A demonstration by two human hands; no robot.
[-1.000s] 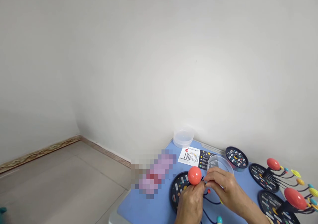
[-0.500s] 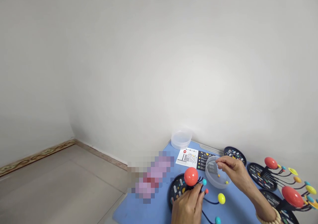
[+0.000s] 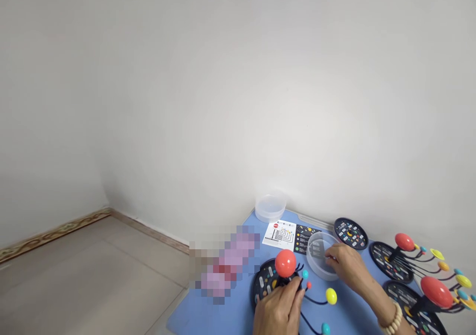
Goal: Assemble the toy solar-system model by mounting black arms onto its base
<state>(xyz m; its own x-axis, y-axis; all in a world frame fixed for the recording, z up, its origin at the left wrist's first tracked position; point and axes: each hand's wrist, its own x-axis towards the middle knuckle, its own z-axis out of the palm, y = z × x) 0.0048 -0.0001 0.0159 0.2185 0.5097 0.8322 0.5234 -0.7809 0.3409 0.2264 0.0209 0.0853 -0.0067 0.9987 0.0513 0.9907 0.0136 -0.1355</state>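
Note:
My left hand (image 3: pixel 277 311) is closed around the stem area of a solar system model (image 3: pixel 285 263), just below its red ball. The model has a round black printed base, and curved black arms with blue, red and yellow balls stick out to the right. My right hand (image 3: pixel 346 266) is over the right side of a clear round container (image 3: pixel 314 269), with thumb and fingers drawn together inside its rim. Whatever is between those fingertips is hidden. The small balls in the container are covered by the hand.
An instruction sheet (image 3: pixel 279 237) lies behind the container on the blue table (image 3: pixel 223 315). Another clear container (image 3: pixel 270 209) stands at the back corner. To the right are a black disc base (image 3: pixel 351 234) and two more models (image 3: pixel 404 242) with red balls. A pixelated pinkish patch (image 3: pixel 230 260) is at left.
My right hand has moved down and slightly right, from above the container's rim into it. My left hand keeps its hold on the model.

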